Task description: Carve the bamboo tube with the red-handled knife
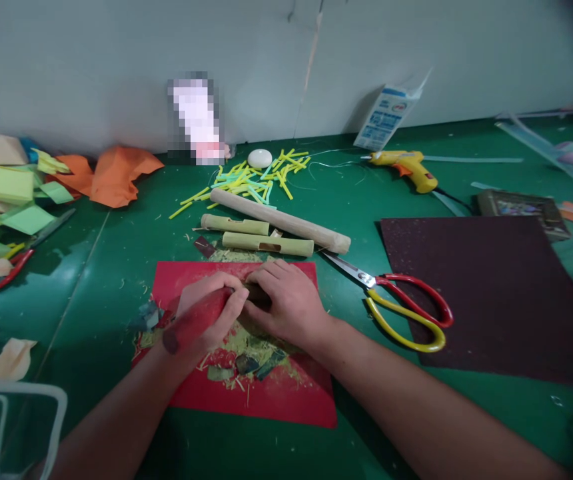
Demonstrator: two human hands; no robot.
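A: We are looking over a green table [116, 253] that runs back to a pale wall [116, 67]. What lies near the middle?

B: A red sheet [246, 403], strewn with shavings [239, 339] and a few dark scraps [269, 365].

A: And how does each grip stand?

B: We see the left hand [211, 303] closed around a red handle [199, 319], whose dark butt points near and left. The handle's far end reaches the gap between the hands, but we cannot make out the tool's working end.

A: What about the other side?

B: The right hand [289, 293] is bent over a dark, tube-like piece [257, 293], fingers on the far side, thumb on the near side, closed about it. The piece sits over the far part of the sheet. Whether the left fingertips touch it, we cannot tell.

A: Beyond that?

B: Just past the sheet we find two notched bamboo tubes, one nearer [241, 241] and one farther [236, 225], beside a pale rod [281, 219]. To the right, scissors [368, 280] rest partly on a dark board [486, 293].
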